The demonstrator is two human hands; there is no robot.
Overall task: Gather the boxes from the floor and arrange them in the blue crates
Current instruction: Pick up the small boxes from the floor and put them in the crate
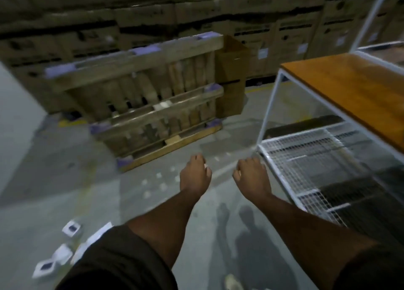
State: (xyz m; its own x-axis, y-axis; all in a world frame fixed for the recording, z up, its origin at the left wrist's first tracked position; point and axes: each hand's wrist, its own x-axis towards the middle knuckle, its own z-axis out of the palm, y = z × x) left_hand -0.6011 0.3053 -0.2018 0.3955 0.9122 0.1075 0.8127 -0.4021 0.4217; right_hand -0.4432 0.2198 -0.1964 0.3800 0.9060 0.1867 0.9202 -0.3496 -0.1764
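Several small white boxes with dark labels lie on the grey floor at the lower left, one (71, 228) near my left sleeve and another (44, 268) at the frame's edge. More small pale boxes (161, 186) are scattered on the floor ahead, just left of my left hand. My left hand (195, 174) reaches forward above the floor, fingers loosely curled, holding nothing. My right hand (251, 174) is stretched out beside it, fingers hanging loosely curled, empty, close to the white rack's corner. No blue crate is in view.
A white metal rack (290, 158) with a wire-mesh lower shelf and an orange wooden top (349, 88) stands at the right. Wooden pallets (142, 97) lean ahead against a wall of stacked cardboard cartons (273, 31). My foot (232, 282) shows at the bottom.
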